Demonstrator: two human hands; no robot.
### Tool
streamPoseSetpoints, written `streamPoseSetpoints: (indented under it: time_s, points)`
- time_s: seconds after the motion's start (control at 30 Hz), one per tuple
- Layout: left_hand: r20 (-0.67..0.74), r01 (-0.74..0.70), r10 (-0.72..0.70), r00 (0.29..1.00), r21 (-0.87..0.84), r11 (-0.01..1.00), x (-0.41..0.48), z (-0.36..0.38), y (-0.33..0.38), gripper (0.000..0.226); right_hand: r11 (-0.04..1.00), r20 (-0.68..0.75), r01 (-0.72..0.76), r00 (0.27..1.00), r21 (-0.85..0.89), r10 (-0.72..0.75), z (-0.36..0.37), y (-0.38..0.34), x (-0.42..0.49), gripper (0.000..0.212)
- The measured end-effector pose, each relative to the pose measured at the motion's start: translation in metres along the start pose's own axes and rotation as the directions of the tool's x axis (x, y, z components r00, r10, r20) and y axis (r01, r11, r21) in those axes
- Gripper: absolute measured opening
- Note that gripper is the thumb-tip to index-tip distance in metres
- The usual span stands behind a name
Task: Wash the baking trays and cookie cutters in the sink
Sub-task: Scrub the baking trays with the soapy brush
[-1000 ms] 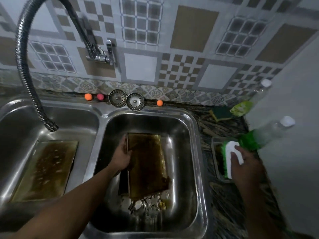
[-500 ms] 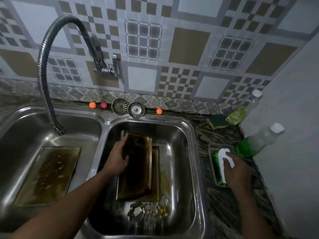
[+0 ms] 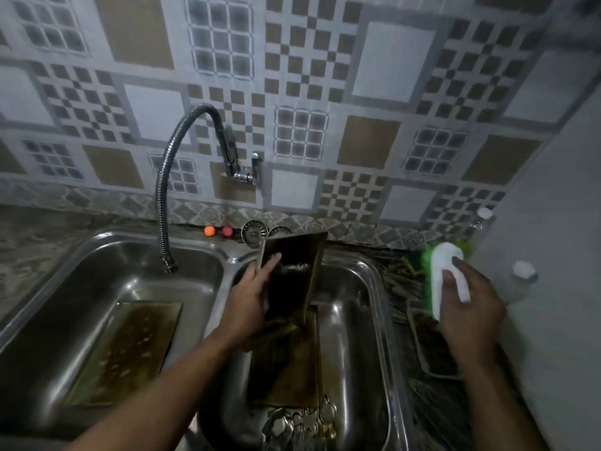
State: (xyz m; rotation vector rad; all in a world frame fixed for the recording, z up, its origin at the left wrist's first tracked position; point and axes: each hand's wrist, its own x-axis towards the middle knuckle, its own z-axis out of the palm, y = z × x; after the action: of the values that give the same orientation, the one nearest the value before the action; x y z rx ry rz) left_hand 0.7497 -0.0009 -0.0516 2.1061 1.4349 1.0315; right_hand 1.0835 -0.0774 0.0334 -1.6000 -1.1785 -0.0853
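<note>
Baking tray (image 3: 294, 275) now lifted upright over right basin, left hand (image 3: 250, 301) clamped on its edge; right hand (image 3: 468, 307) wrapped round scrub brush (image 3: 447, 275), raised off counter dish (image 3: 432, 346).

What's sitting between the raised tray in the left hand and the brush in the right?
In the head view, between the raised tray and the brush lie only the right basin's steel rim and a strip of dark counter; nothing else shows there.

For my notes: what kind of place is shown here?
Most likely a home kitchen: a steel double-basin sink, a flexible metal wall tap on a patterned tile wall, and greasy brown baking trays.
</note>
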Motion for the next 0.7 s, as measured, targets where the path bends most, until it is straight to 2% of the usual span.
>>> streamPoseSetpoints:
  time_s: [0.1,0.17,0.27,0.4,0.5,0.6,0.7]
  points:
    - [-0.092,0.068,-0.086,0.992,-0.181,0.981,0.003,-0.006,0.019,0.073,0.997,0.041,-0.004,0.999,0.082,0.001,0.022,-0.034,-0.001,0.027]
    - [-0.093,0.073,-0.103,0.99,-0.275,0.959,0.001,-0.009,0.03,0.062,0.983,0.156,-0.08,0.986,0.165,0.055,0.041,-0.063,-0.009,0.028]
    - [-0.021,0.127,-0.145,0.989,-0.375,0.918,-0.005,-0.012,0.041,0.07,0.968,0.341,-0.127,0.939,0.215,0.048,0.073,-0.093,-0.031,0.031]
    - [-0.014,0.165,-0.186,0.982,-0.403,0.9,-0.016,-0.009,0.043,0.069,0.973,0.459,-0.096,0.888,0.208,-0.011,0.108,-0.11,-0.059,0.031]
    - [-0.046,0.154,-0.186,0.982,-0.387,0.909,-0.02,-0.011,0.047,0.063,0.971,0.492,-0.084,0.87,0.223,-0.037,0.126,-0.121,-0.076,0.031]
    - [-0.071,0.13,-0.173,0.982,-0.402,0.906,-0.019,-0.013,0.045,0.064,0.979,0.468,-0.059,0.883,0.196,-0.04,0.133,-0.124,-0.081,0.031]
    - [-0.103,0.129,-0.186,0.977,-0.412,0.902,-0.017,-0.019,0.036,0.061,0.988,0.437,-0.111,0.898,0.107,0.054,0.131,-0.11,-0.07,0.033]
